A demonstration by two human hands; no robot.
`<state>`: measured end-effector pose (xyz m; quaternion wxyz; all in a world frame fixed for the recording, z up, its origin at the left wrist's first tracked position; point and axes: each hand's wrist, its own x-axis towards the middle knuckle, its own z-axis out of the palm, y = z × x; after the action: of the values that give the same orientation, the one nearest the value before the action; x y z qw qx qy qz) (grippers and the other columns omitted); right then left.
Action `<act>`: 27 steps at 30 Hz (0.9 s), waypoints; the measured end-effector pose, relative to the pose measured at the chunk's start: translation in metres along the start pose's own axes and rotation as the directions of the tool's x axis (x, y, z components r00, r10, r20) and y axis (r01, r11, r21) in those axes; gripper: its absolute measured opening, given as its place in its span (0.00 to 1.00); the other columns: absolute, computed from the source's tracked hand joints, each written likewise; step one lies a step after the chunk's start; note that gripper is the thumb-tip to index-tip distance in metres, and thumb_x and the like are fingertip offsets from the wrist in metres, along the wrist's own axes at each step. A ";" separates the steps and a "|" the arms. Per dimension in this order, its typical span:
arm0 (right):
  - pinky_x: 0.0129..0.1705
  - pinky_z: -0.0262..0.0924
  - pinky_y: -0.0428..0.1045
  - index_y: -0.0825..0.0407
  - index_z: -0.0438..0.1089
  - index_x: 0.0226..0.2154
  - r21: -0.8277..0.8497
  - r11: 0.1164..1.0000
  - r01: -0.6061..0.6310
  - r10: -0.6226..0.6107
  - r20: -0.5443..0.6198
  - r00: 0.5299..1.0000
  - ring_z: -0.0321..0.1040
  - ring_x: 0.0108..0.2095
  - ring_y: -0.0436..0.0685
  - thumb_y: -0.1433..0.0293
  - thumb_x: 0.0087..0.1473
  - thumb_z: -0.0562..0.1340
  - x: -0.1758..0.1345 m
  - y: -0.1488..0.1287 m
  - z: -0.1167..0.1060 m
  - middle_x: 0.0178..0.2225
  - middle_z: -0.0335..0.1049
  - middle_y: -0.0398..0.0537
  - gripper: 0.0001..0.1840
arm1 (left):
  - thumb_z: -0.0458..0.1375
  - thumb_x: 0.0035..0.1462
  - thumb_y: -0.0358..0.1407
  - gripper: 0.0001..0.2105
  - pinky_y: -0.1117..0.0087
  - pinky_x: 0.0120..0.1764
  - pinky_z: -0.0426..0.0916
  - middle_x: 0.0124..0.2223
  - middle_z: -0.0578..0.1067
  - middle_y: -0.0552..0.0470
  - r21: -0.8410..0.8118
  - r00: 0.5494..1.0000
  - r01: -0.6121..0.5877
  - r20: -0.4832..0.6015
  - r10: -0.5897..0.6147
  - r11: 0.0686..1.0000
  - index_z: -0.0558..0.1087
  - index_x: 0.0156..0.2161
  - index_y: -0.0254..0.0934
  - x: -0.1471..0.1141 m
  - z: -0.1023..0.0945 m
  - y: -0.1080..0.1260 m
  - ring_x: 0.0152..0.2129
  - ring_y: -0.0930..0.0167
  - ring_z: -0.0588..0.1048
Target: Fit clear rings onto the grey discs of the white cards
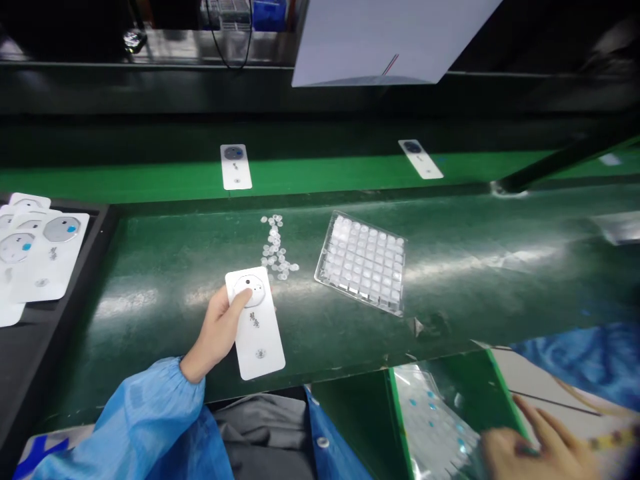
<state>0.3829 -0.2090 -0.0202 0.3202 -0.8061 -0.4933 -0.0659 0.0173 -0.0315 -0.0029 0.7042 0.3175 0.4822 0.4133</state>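
Observation:
My left hand [219, 331] grips a white phone back cover [263, 338] by its left edge, the thumb lying on the cover's round camera outline. The cover is tilted a little above the green bench. Beyond it lies a loose cluster of small clear round discs [274, 250]. A clear plastic tray [364, 262] with rows of small pale pieces rests to the right of them. Low at the right, my right hand [537, 443] is smeared by motion beside a green-edged bin [395, 407]. Plastic sheets with blue dots [433, 427] lie in this bin. What the right fingers hold, if anything, is unclear.
Several similar covers [55, 257] overlap in a black tray [63, 333] at the left. Two more covers [236, 175] [423, 160] lie apart on the bright green strip behind the bench. A dark post [550, 163] slants in from the right, and a white panel [385, 40] hangs above.

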 end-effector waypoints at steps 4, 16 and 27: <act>0.41 0.71 0.60 0.48 0.76 0.51 0.247 0.926 0.286 -0.299 0.017 0.954 0.75 0.38 0.65 0.72 0.61 0.64 0.002 -0.094 0.062 0.42 0.77 0.56 0.16 | 0.64 0.56 0.49 0.22 0.66 0.31 0.75 0.38 0.82 0.43 0.124 0.998 -0.050 -0.020 0.052 0.991 0.75 0.47 0.31 0.005 -0.005 0.001 0.30 0.62 0.81; 0.43 0.72 0.53 0.53 0.79 0.40 0.316 0.792 0.522 -0.610 0.427 0.667 0.76 0.38 0.59 0.70 0.67 0.58 0.069 -0.205 0.166 0.40 0.77 0.54 0.13 | 0.66 0.55 0.50 0.22 0.67 0.31 0.73 0.39 0.82 0.43 0.183 0.981 -0.184 -0.022 0.191 0.966 0.77 0.43 0.31 0.025 -0.037 0.014 0.31 0.61 0.80; 0.38 0.67 0.52 0.54 0.77 0.38 0.169 0.843 0.510 -0.499 0.601 0.625 0.75 0.35 0.60 0.73 0.64 0.58 0.079 -0.209 0.149 0.35 0.78 0.54 0.11 | 0.61 0.61 0.48 0.20 0.67 0.33 0.74 0.46 0.81 0.40 0.239 0.981 -0.192 0.013 0.194 0.952 0.74 0.48 0.32 0.022 -0.040 0.010 0.38 0.60 0.80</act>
<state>0.2161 0.0019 -0.0096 0.1000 -0.6131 -0.7755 0.1129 -0.0188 -0.0051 -0.0173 0.6144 0.4435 0.4989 0.4206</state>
